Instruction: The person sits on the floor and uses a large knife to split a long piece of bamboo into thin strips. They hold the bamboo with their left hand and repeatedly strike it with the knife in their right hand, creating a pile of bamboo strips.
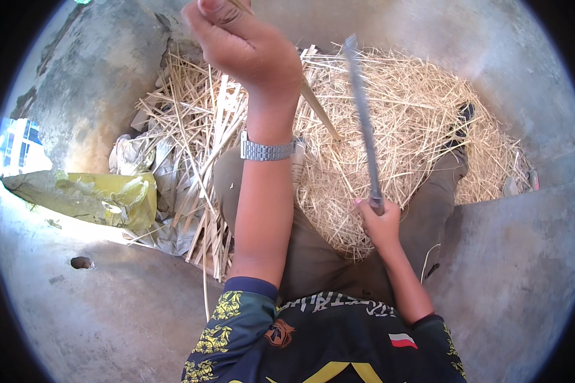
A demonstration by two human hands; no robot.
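My left hand (pixel 246 45) is raised at the top of the view, closed around a thin bamboo-like stick (pixel 319 112). The stick slants down to the right behind my wrist, its lower end in front of the shavings. A metal-band watch (pixel 266 151) sits on that wrist. Lower and to the right, my right hand (pixel 382 223) is closed on the handle of a long knife (pixel 363 118). The blade points up and away, slightly blurred, apart from the stick.
Pale shavings (pixel 402 96) heap between and beyond my legs (pixel 313 249). Split strips (pixel 201 140) pile on the left, next to a torn yellow sack (pixel 118 195). Grey concrete walls (pixel 108 76) curve behind; a small hole (pixel 82 262) marks the lower left surface.
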